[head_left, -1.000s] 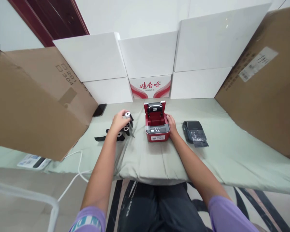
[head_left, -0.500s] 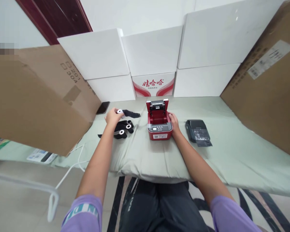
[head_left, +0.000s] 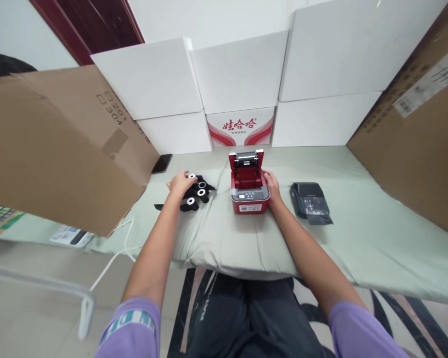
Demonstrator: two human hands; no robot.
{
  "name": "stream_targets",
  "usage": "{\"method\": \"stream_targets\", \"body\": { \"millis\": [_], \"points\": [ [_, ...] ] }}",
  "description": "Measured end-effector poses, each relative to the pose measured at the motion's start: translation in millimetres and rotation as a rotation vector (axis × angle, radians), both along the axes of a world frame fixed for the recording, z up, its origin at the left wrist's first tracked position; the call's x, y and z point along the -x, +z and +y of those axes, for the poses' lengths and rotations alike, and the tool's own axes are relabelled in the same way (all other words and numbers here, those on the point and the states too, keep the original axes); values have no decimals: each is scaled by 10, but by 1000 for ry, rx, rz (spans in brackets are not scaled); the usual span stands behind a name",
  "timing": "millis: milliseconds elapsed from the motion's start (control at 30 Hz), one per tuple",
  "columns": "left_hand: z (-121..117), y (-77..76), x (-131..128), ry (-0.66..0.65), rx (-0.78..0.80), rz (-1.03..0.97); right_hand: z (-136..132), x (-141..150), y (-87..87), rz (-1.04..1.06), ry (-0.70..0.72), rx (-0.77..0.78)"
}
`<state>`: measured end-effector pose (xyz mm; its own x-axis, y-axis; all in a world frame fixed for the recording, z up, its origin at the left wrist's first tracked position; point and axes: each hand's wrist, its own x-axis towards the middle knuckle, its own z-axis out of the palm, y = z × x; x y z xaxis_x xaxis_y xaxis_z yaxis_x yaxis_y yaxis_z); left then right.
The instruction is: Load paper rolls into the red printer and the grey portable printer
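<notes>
My left hand (head_left: 182, 184) is closed around a small black roll with a white core (head_left: 192, 176), set among other rolls. Several such black rolls (head_left: 201, 193) lie bunched under and beside its fingers, their loose black tails spread over the cloth. A red receipt printer (head_left: 249, 201) stands in the middle with its lid (head_left: 246, 160) raised, the paper bay showing red inside. Against the printer's right side, my right hand (head_left: 272, 186) grips the casing; some of its fingers are hidden behind it.
A black handheld device (head_left: 310, 200) lies to the right. White boxes (head_left: 241, 69) line the back, with brown cardboard (head_left: 59, 144) at left and another cardboard box (head_left: 418, 134) at right. A phone (head_left: 162, 163) lies by the left cardboard. A white cable (head_left: 114, 258) hangs over the front edge.
My left hand lifted one roll, turned it so its black tail swung right, and brought it back beside the other rolls. My right hand stays on the printer. The view has shifted slightly.
</notes>
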<state>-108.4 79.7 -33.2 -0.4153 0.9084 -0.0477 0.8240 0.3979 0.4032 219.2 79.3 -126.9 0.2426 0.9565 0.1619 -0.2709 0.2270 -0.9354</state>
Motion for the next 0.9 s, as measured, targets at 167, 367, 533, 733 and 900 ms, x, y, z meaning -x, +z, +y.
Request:
{"method": "stream_targets", "body": {
  "millis": [167, 367, 533, 733, 900],
  "points": [
    [-433, 226, -19, -15, -106, 50, 7, -4, 2, -10, 7, -3],
    [-861, 199, -11, -284, 109, 160, 26, -6, -5, 8, 14, 8],
    [-903, 163, -3, -297, 59, 125, 8, -4, 15, 7, 21, 2],
    [-970, 469, -191, -235, -275, -489, -7, -4, 25, 11, 27, -3],
    [-970, 491, -498, -295, -114, -1005, -7, 0, 34, 7, 8, 4]
  ]
}}
